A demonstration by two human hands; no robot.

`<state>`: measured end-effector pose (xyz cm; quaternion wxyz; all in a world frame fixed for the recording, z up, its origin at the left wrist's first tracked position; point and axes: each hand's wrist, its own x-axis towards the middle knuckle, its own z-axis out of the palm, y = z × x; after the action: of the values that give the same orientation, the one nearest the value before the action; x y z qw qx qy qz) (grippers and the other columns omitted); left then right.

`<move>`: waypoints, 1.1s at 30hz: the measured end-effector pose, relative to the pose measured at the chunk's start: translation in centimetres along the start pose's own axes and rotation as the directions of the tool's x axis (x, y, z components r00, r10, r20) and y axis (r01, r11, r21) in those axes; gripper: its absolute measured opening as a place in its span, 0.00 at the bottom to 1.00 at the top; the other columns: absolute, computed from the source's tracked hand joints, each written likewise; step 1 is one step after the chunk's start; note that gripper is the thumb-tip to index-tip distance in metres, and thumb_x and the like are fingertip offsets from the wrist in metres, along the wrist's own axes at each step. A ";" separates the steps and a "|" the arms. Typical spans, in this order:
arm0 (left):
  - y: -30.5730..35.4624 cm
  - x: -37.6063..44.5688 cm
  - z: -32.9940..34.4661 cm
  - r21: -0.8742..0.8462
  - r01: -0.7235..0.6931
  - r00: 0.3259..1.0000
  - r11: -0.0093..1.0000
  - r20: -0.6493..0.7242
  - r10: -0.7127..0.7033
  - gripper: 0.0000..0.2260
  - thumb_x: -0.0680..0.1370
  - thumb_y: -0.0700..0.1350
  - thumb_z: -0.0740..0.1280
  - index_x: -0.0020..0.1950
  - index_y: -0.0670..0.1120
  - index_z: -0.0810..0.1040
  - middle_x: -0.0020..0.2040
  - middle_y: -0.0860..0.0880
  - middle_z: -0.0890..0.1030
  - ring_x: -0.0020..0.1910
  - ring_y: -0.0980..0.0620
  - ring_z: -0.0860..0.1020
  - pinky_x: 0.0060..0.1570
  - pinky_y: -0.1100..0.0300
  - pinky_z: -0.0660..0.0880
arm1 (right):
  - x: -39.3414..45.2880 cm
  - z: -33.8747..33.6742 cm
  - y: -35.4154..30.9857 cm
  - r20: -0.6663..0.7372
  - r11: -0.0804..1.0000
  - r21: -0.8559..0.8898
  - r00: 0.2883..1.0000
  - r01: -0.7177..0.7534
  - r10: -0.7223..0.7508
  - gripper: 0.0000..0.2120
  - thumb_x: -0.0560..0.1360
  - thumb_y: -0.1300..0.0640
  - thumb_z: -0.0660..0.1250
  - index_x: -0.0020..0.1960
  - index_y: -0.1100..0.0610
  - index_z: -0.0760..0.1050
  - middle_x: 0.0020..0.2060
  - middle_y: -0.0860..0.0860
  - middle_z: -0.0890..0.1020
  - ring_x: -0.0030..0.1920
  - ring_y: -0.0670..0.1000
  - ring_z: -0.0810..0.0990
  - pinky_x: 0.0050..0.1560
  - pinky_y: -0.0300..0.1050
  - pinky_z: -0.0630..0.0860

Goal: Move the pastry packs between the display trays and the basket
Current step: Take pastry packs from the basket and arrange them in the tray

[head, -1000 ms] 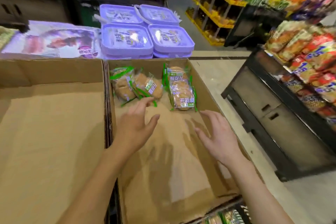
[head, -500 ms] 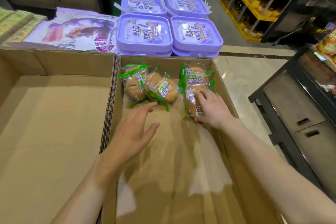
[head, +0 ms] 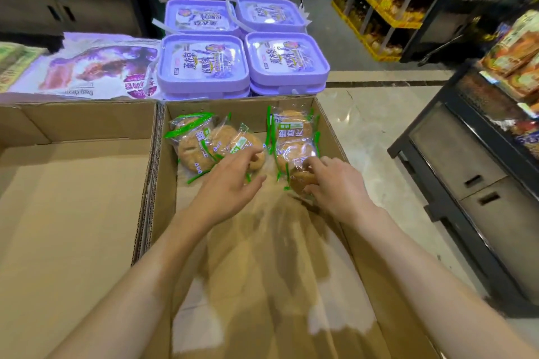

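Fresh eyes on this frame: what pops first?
Two bare hands reaching into the right-hand cardboard tray: the left hand with straight fingers over the left pastry packs, the right hand gripping the right pastry pack. Behind the tray, four purple tubs stand stacked; the neighbouring left tray holds nothing visible.

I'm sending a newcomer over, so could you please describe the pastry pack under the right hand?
Find the right-hand cardboard tray. Against its right wall lies the pastry pack held by the right hand. Unlike the overlapping left packs, it lies alone.
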<state>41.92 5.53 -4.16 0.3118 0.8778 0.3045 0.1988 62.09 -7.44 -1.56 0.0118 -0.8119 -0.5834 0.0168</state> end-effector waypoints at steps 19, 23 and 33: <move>2.9 12.2 9.4 0.518 -0.035 0.987 0.855 0.151 -0.051 0.35 0.68 0.63 0.77 0.65 0.43 0.71 0.62 0.40 0.70 0.61 0.40 0.71 0.59 0.47 0.71 | -10.2 -1.0 2.1 -0.047 0.649 0.713 0.905 -0.266 0.422 0.20 0.71 0.49 0.78 0.58 0.39 0.74 0.49 0.37 0.82 0.52 0.43 0.81 0.55 0.48 0.79; 3.2 10.3 8.9 0.423 -0.020 0.989 0.906 0.141 -0.044 0.32 0.68 0.58 0.79 0.63 0.48 0.68 0.59 0.44 0.69 0.55 0.43 0.74 0.54 0.48 0.74 | -10.3 -1.1 2.3 -0.049 0.602 0.762 0.907 -0.238 0.419 0.19 0.70 0.50 0.79 0.58 0.41 0.76 0.47 0.34 0.80 0.51 0.40 0.80 0.54 0.45 0.78; 3.9 2.9 5.2 0.171 0.068 0.997 0.983 -0.057 -0.059 0.26 0.70 0.46 0.78 0.66 0.48 0.74 0.56 0.47 0.80 0.57 0.44 0.77 0.51 0.53 0.69 | -11.2 -1.5 3.3 -0.054 0.513 0.846 0.933 -0.146 0.355 0.20 0.72 0.52 0.77 0.60 0.44 0.74 0.50 0.37 0.79 0.52 0.45 0.81 0.54 0.55 0.80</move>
<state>48.48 2.80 -4.87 0.2326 0.8859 0.3566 0.1843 61.73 -19.15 -0.02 0.4553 -0.7815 -0.3761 0.2012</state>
